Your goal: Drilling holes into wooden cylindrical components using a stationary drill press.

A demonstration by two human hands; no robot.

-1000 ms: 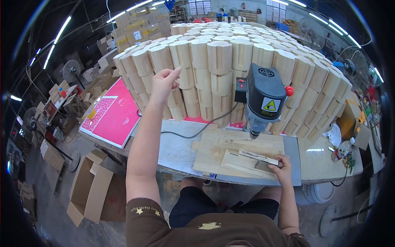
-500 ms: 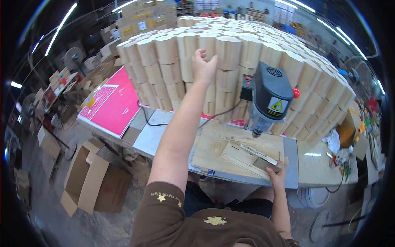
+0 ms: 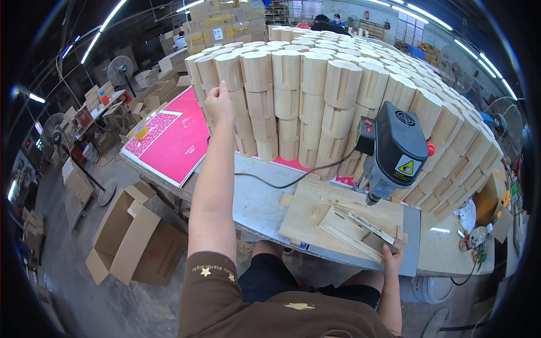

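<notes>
The fingers of the left hand (image 3: 220, 102) are curled in with the thumb up, raised in front of the stacked wooden cylinders (image 3: 290, 79); whether they pinch anything or touch the stack cannot be told. The fingers of the right hand (image 3: 393, 258) grip the near right end of a block (image 3: 373, 241) with a greyish side, which lies aslant against pale wooden strips (image 3: 344, 234). Block and strips sit on a wooden board (image 3: 298, 217), just in front of and below the chuck of a dark drill press (image 3: 401, 141). A black cable (image 3: 293, 185) curves leftward from the drill. The cylinders rise in tiers behind it on the worktop (image 3: 445, 250). Pink printed sheets (image 3: 189, 143) lie at the left, and an open cardboard box (image 3: 155, 248) stands on the floor below.
</notes>
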